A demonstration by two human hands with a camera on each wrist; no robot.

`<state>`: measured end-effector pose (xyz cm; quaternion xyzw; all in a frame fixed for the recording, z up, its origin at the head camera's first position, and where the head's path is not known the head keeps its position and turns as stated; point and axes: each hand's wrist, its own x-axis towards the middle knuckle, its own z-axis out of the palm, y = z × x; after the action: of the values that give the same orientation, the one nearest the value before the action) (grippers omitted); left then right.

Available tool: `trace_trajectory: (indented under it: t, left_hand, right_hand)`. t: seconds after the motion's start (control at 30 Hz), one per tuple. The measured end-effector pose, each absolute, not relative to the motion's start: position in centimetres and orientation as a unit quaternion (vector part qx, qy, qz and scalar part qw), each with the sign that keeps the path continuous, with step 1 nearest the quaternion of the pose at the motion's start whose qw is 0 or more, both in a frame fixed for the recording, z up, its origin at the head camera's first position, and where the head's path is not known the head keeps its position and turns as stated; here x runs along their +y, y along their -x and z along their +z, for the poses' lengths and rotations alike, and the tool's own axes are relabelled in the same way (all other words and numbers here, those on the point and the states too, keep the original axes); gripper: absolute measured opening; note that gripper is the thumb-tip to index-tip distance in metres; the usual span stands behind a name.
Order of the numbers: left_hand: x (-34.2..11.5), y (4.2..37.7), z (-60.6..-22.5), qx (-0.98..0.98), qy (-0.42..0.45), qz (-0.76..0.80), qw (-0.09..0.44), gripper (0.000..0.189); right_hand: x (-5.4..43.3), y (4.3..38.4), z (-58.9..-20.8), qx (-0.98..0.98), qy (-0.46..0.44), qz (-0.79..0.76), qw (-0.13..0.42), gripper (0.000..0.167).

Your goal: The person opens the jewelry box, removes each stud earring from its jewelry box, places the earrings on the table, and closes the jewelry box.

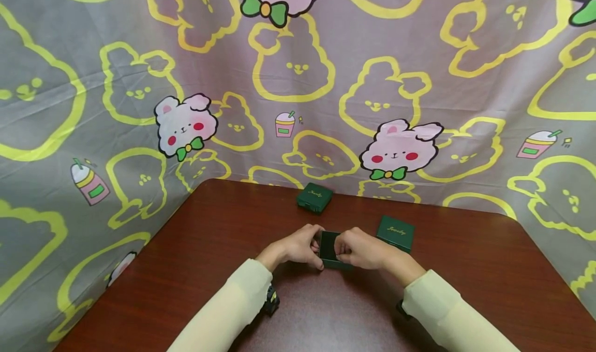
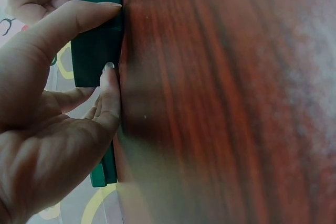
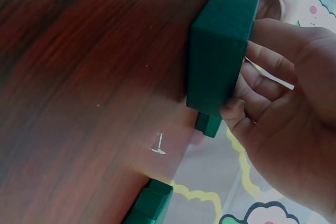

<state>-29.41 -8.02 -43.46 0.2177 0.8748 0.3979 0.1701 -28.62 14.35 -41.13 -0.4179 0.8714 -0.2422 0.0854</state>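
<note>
Across the bench [image 1: 200, 233], the left hand [image 1: 300, 245], before a closed rear box [image 1: 314, 198], curls its fingers round an open box [image 1: 328, 246], uncovered but apparently unfinished, over which the right hand [image 1: 365, 250] bends its fingers, hold unclear, beside a lettered box [image 1: 396, 231].

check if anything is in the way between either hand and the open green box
Nothing visible is: the left hand grips the open green box and the right hand touches its right side. The far jewelry box and the jewelry box on the right stand apart, neither in between.
</note>
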Motion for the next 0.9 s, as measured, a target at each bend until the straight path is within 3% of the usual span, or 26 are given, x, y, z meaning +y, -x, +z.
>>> trace_trajectory:
  t: [0.33, 0.9]
  left_hand:
    - [-8.06, 29.41, -43.44, 0.874, -0.218, 0.399, 0.171, 0.074]
    - [-8.11, 29.39, -43.45, 0.875, -0.22, 0.395, 0.172, 0.075]
  right_hand:
    - [13.9, 28.62, -41.43, 0.88, 0.401, -0.246, 0.067, 0.02]
    - [13.88, 28.32, -41.0, 0.884, 0.397, -0.236, 0.066, 0.013]
